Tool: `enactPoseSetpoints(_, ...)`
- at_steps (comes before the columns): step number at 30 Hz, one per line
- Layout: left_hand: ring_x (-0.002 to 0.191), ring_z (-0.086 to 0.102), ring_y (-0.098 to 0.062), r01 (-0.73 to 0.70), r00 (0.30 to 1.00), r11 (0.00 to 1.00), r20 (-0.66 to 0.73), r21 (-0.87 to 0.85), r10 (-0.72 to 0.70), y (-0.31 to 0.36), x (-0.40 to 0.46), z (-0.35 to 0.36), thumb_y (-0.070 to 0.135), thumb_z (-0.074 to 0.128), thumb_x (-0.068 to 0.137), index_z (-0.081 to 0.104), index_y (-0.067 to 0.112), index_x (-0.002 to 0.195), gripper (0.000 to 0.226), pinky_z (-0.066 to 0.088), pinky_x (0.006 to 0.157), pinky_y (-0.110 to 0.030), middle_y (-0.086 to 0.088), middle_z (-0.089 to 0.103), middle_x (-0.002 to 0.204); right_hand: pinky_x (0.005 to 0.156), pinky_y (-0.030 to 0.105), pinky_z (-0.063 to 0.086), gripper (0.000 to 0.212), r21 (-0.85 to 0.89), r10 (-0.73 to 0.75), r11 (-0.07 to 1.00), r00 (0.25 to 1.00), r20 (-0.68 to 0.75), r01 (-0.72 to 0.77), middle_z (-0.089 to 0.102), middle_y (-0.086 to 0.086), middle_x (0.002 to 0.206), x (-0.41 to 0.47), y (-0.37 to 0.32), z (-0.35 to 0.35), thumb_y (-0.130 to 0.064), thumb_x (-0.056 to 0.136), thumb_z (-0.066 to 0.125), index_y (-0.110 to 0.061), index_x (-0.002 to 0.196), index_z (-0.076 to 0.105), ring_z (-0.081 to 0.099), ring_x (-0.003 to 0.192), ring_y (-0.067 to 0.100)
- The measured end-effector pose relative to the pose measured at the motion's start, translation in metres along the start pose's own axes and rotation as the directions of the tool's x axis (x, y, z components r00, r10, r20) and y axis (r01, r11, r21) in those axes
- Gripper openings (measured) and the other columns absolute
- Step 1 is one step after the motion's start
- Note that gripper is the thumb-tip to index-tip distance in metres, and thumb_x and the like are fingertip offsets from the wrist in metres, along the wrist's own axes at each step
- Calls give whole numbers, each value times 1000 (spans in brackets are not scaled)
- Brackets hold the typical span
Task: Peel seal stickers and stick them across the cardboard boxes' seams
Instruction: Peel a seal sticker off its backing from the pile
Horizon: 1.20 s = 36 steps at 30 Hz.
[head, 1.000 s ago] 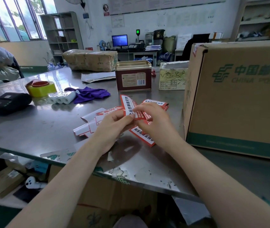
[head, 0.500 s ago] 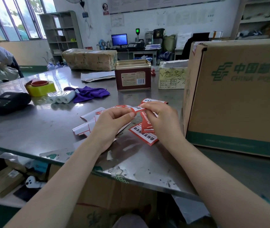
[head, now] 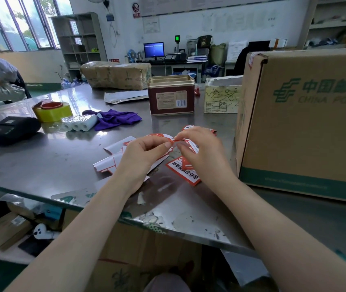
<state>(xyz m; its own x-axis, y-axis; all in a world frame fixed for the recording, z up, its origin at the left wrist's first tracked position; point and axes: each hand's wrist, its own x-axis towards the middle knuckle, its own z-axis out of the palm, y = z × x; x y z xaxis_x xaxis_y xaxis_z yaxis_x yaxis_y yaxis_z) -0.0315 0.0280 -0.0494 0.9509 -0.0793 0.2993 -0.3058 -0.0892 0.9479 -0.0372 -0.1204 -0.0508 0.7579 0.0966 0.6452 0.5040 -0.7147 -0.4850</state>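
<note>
Pinching the seal sticker lower now, your left hand and right hand have nearly freed it (box next)

- A maroon tin with a gold rim stands on the steel table.
- Left of the tin lies a purple cloth.
- Further left of the tin: three white paper rolls, a yellow tape roll, a black printer.
- Behind the tin sits a wrapped bundle.
- Right of the tin stands a scribbled yellowish box.
</note>
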Motion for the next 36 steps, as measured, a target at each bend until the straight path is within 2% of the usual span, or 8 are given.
enactPoseSetpoints(6,85,65,-10,-12,1000,997,-13,80,13,-1,0,-1,13,64,86,74,24,81,16,50,84,-26,1,73,87,88,26,39,13,-5,4,1000,1000,16,-4,67,3,105,0,0,-1,-16,89,61,-13,97,71,55,104,17)
enactPoseSetpoints(11,81,64,0,-22,998,989,-47,149,29,3,-3,1,17,65,86,73,26,84,12,47,77,-17,9,71,84,84,22,36,14,-18,1,1000,999,39,0,66,2,105,0,0,-1,-17,91,59,-13,96,70,54,103,16)
enactPoseSetpoints(15,84,64,-5,-43,997,983,-49,181,53,4,-3,2,17,65,86,72,26,84,12,50,81,-21,8,70,85,85,19,35,15,-23,18,1000,998,54,-17,66,0,107,0,0,0,-20,92,57,-15,98,69,53,104,13)
enactPoseSetpoints(19,79,65,-1,-73,997,982,-22,173,78,3,-3,1,13,65,85,71,28,80,18,51,76,-16,10,71,81,88,29,45,19,22,35,999,998,59,-36,65,-2,105,-1,-1,1,-28,91,58,-17,104,66,54,102,13)
enactPoseSetpoints(22,81,66,-6,-90,996,985,9,148,89,2,-3,2,11,66,85,72,25,79,16,53,81,-21,6,72,83,88,29,45,27,31,60,998,996,65,-62,63,-4,106,-1,-2,0,-34,89,59,-19,110,63,53,102,11)
enactPoseSetpoints(25,83,65,-9,-87,996,989,28,122,85,0,-3,2,8,65,86,72,22,83,16,51,83,-26,-1,72,86,83,24,42,26,12,87,996,996,29,-87,63,-5,105,0,0,0,-34,90,58,-19,110,62,53,101,9)
enactPoseSetpoints(29,80,63,-5,-84,996,987,3,136,85,-1,-2,3,7,64,86,70,26,80,21,49,79,-23,5,69,84,76,20,33,24,11,136,991,990,-35,-136,61,-6,105,-1,3,-2,-33,91,56,-17,109,63,47,94,4)
enactPoseSetpoints(36,89,61,-14,-9,988,996,-154,93,24,-2,3,2,11,56,90,63,24,81,17,49,96,-36,2,66,87,82,33,51,24,93,294,954,953,-71,-287,61,-1,112,0,1,-7,-31,97,45,-20,117,54,58,100,15)
